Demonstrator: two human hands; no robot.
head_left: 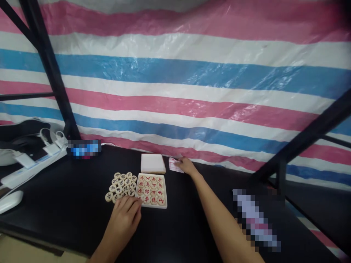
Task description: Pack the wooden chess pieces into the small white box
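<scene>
A white tray (pixel 166 190) holds rows of round xiangqi pieces with red characters (pixel 147 191). To its left lies a cluster of pieces with dark characters (pixel 121 182) on the black table. My left hand (pixel 126 213) rests at the tray's near left corner, fingers curled together and fingertips by the corner piece; its palm side is hidden, so what it grips cannot be made out. Farther back, my right hand (pixel 188 166) reaches out and pinches a folded paper chessboard (pixel 174 165) with pink lines. A white box lid (pixel 153 163) lies between the tray and the back sheeting.
A white power strip (pixel 35 166) with plugs and cables and a white mouse (pixel 11 202) are on the left. Blurred items lie at the back left (pixel 85 149) and right (pixel 256 219). Striped plastic sheeting (pixel 181 98) and black metal legs (pixel 46 62) bound the table (pixel 82 208).
</scene>
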